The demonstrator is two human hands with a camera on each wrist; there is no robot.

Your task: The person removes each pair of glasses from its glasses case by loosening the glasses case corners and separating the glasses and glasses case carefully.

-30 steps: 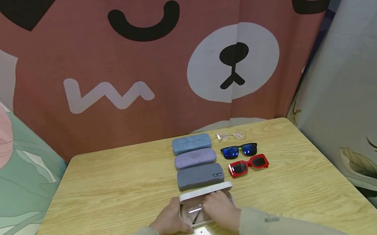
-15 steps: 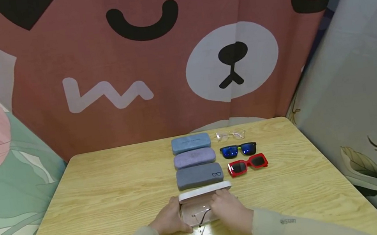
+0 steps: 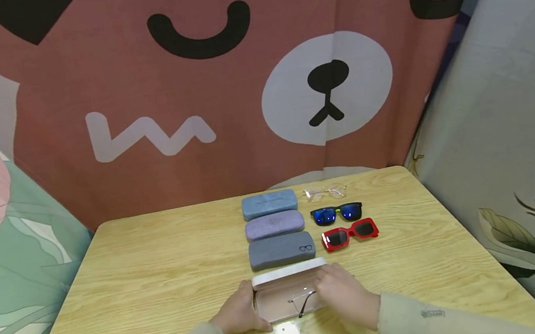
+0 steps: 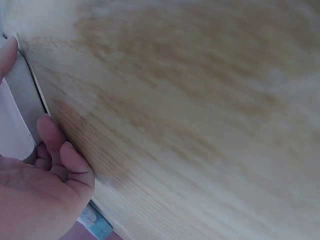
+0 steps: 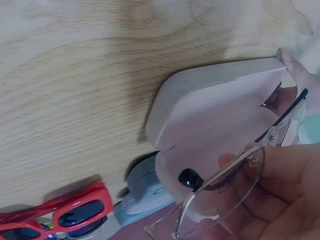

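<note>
An opened white glasses case with a pale pink lining stands near the table's front, its lid tipped back. My left hand grips the case's left end; in the left wrist view its fingers curl along the case's edge. At the right end, my right hand pinches a pair of thin metal-framed eyeglasses. The right wrist view shows the clear lenses and dark temple tips in front of the case's lining. From the head view, the right hand covers most of the frame and a dark temple tip sticks out leftward.
Behind the case lie a grey glasses case, a purple one and a blue one in a column. To their right are red sunglasses, black sunglasses with blue lenses and clear eyeglasses.
My right hand has moved right across the opened case, taking the eyeglasses along and uncovering more of the lining. My left hand has kept its grip on the left end.
</note>
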